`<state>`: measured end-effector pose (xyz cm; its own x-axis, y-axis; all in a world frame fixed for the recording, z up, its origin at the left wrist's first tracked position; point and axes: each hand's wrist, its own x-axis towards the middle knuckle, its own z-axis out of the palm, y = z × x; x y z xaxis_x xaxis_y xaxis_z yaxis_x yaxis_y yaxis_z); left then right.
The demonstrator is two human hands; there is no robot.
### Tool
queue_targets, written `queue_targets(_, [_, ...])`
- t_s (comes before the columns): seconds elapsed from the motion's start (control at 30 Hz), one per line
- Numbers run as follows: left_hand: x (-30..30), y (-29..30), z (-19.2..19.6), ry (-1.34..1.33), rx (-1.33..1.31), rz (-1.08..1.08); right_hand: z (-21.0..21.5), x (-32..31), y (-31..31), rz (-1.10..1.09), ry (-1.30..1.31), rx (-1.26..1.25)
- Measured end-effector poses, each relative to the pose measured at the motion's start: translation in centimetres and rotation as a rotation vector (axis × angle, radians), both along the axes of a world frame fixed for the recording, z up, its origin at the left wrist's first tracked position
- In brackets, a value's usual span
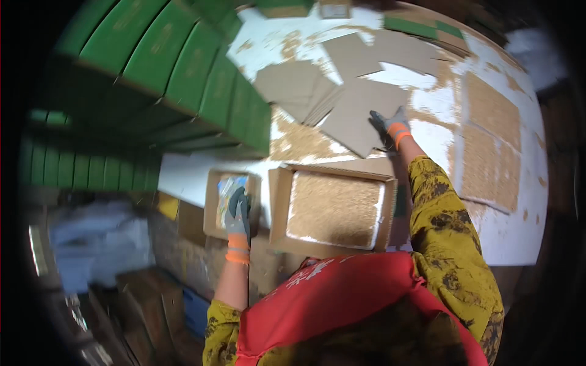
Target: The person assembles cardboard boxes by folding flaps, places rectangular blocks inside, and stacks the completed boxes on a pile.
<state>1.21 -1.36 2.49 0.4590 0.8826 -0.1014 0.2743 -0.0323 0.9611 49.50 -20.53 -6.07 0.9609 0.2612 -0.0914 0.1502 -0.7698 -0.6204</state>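
Resting on a flat grey cardboard sheet [357, 113], our right hand [388, 125] is stretched out across the white table [189, 177], its fingers somewhat apart; we cannot tell whether they grip the sheet. The sheet lies on the table ahead of us, beyond the open boxes, and more grey sheets [287, 85] lie around it, some overlapping like a fanned deck.

Our left hand [237, 213] is over a small open cardboard box [211, 204] at the near side of the table. Its fingers are close together and point away from us, above colourful packets [229, 185] inside the box; we cannot tell whether they close on any of them.

Just right of that box, directly in front of our body, we see a larger open cardboard box [280, 204], with a mottled tan surface edged in white showing within its walls. Both our hands wear grey gloves with bright orange cuffs. Our sleeves [445, 222] are mustard yellow with dark blotches, and we wear a red apron [342, 283].

To our left stand rows of green boxes [192, 76]. Tan patches mark the white tabletop, with two mottled tan rectangles [491, 161] toward our right.
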Motion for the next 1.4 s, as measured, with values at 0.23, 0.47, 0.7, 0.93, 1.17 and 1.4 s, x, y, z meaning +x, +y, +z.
queue_targets(0.23, [-14.4,4.0,-1.3,0.273,0.178,0.399,-4.9,-0.7,5.4,0.154,0.318,-0.055])
queue_targets(0.47, [-8.1,7.4,-3.3,0.677,0.344,0.239,-1.3,4.0,-9.1,-0.314,0.752,1.385])
queue_targets(0.7, [-5.3,11.2,-9.3,0.867,0.375,0.156,7.2,-5.7,-17.5,-0.122,0.470,1.083])
queue_targets(0.93, [-6.5,11.7,-8.8,0.532,0.365,0.231,12.4,-13.1,-18.7,-0.232,0.237,1.051])
queue_targets(1.17, [-6.4,11.7,-10.2,0.490,0.211,0.152,12.4,-15.1,-21.0,-0.240,0.151,1.074])
queue_targets(1.4, [1.5,4.6,3.4,-0.334,0.037,-0.171,16.6,-16.3,-24.6,-0.339,-0.305,0.802])
